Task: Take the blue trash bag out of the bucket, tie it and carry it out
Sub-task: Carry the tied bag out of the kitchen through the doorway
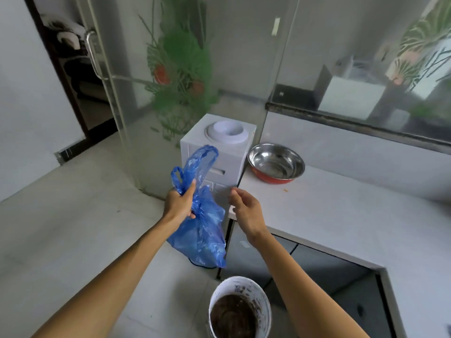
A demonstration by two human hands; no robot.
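Nearest, the bucket (240,307) stands bagless on the floor. Above it the left hand (179,203) is clenched round the neck of the blue trash bag (200,230), hanging it clear, probably for tying. The right hand (245,208) hovers beside it, fingers apart and holding nothing, before the worktop (341,211).

We see bare pale tiled floor (73,215) open leftward; the white paint-stained bucket (240,308), white water dispenser (219,152) and white counter (341,215) crowd the right.
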